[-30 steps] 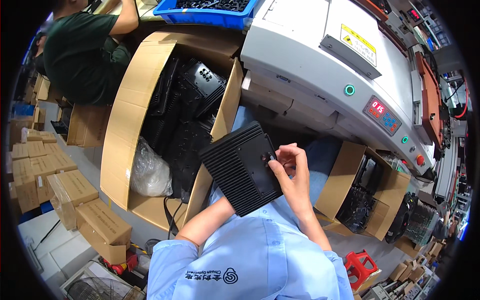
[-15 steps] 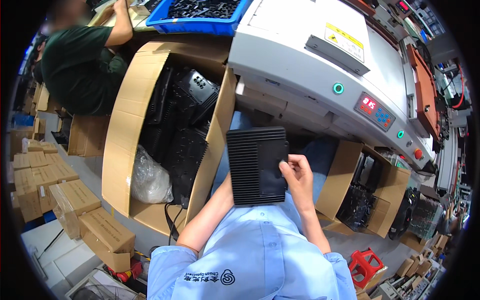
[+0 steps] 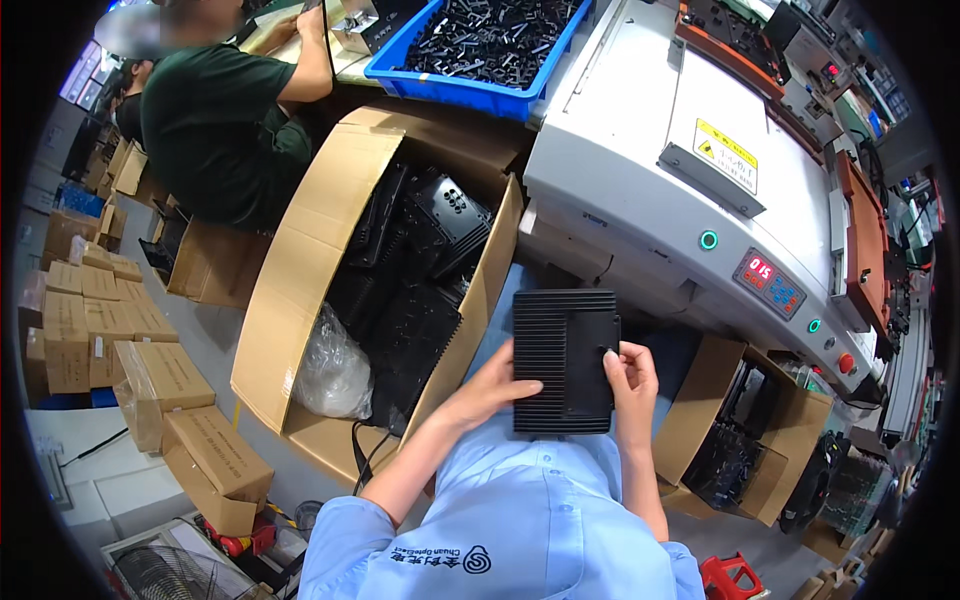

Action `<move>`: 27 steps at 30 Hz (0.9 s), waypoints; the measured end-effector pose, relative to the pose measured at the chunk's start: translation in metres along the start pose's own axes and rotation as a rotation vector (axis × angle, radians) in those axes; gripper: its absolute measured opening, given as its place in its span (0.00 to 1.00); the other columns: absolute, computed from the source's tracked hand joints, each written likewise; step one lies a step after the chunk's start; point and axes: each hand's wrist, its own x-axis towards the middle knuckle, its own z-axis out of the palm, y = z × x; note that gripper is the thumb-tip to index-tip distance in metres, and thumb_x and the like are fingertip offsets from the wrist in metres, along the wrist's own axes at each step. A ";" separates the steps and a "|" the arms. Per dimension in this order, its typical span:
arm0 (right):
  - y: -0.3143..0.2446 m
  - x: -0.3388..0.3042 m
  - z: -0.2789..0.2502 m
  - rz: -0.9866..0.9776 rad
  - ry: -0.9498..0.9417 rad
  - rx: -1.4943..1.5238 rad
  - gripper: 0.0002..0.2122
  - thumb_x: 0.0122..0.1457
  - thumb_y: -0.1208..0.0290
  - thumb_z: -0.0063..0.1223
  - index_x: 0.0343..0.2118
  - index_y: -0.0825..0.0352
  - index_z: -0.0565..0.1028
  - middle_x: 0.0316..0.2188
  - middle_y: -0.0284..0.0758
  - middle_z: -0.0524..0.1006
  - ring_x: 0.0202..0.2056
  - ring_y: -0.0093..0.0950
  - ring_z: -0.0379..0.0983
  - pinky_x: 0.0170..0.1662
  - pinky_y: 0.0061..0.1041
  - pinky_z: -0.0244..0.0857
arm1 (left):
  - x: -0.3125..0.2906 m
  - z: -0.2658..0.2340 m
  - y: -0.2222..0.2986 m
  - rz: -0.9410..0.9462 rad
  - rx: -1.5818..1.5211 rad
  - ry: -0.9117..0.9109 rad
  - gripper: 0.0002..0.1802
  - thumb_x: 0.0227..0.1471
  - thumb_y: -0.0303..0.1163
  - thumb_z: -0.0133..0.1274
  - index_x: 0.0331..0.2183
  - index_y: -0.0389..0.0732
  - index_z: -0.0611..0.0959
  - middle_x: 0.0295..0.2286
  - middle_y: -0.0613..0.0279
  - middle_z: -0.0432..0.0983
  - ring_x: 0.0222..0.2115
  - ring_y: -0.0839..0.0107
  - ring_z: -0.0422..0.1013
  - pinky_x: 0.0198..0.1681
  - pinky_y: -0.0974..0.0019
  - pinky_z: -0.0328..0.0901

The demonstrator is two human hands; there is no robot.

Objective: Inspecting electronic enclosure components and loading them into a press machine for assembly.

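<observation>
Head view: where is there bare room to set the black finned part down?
Bare: machine top beside the yellow label. Crowded: big carton, blue bin. Both left hand and right hand hold the finned part.

The ribbed housing (image 3: 563, 360) is matte black, its left half lined with fine parallel ridges, its right half plain. Left of it, the open cardboard box (image 3: 310, 240) is tan, filled with more black parts (image 3: 420, 260) and a clear, whitish plastic bag (image 3: 335, 368). Above the housing, the machine (image 3: 640, 170) is pale grey with a yellow warning label (image 3: 727, 155), green ring lights and a red-digit display (image 3: 768, 282). Beyond the box, the crate (image 3: 470, 85) is bright blue. The co-worker's shirt (image 3: 215, 130) is dark green; the sleeve (image 3: 520, 520) below the housing is light blue.
</observation>
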 end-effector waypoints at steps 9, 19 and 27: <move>0.022 0.004 -0.016 0.061 -0.238 -0.068 0.13 0.62 0.69 0.47 0.47 0.68 0.73 0.35 0.29 0.75 0.35 0.15 0.68 0.39 0.16 0.64 | -0.004 -0.070 0.112 0.511 -0.020 0.515 0.33 0.53 0.28 0.52 0.58 0.33 0.59 0.54 0.56 0.64 0.54 0.66 0.62 0.58 0.63 0.58; 0.181 -0.027 -0.068 0.120 -0.172 -0.380 0.10 0.60 0.70 0.51 0.41 0.69 0.76 0.28 0.32 0.78 0.28 0.20 0.73 0.34 0.19 0.68 | 0.198 -0.130 0.278 0.765 -0.080 0.182 0.17 0.56 0.26 0.48 0.47 0.42 0.66 0.42 0.58 0.70 0.40 0.61 0.70 0.41 0.55 0.67; 0.191 -0.030 -0.075 0.150 -0.062 -0.349 0.09 0.60 0.71 0.49 0.41 0.68 0.77 0.29 0.34 0.79 0.28 0.20 0.74 0.32 0.19 0.69 | 0.317 -0.122 0.275 0.553 -0.135 0.477 0.21 0.43 0.13 0.48 0.42 0.38 0.68 0.33 0.51 0.69 0.27 0.59 0.70 0.24 0.53 0.69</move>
